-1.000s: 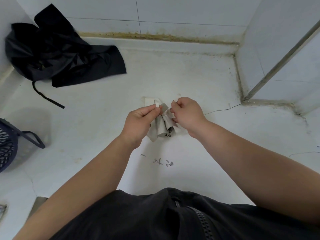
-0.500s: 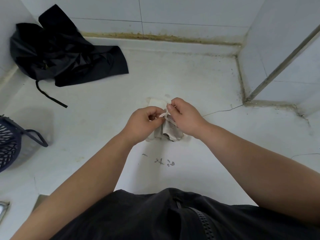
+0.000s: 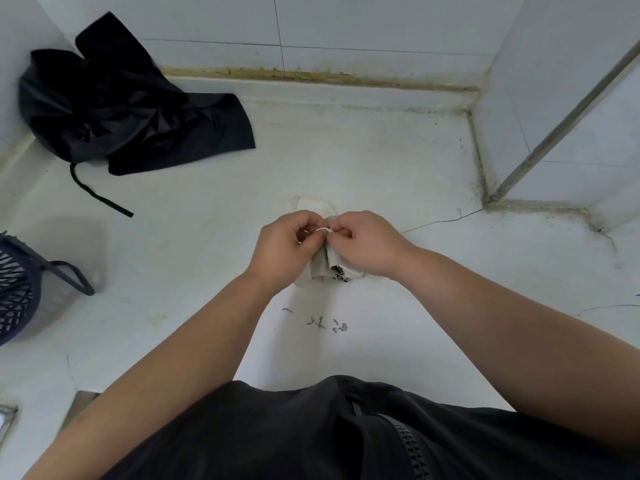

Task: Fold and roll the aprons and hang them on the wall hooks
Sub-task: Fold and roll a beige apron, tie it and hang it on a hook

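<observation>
A small rolled-up beige apron [image 3: 323, 268] sits on the white counter [image 3: 398, 161] between my hands, mostly hidden by them. My left hand [image 3: 282, 245] and my right hand [image 3: 363, 242] meet over its top, and each pinches the apron's thin white string [image 3: 323, 230]. A crumpled black apron [image 3: 114, 102] with a loose strap lies in the far left corner against the wall.
A dark blue plastic basket [image 3: 20, 289] stands at the left edge. Tiled walls close the back and the right, with a metal strip [image 3: 561, 123] on the right wall. Small dark specks [image 3: 325, 323] lie on the counter in front of me.
My hands have come together over the beige roll and now both pinch the white string; a second ago they held the bundle's sides apart.
</observation>
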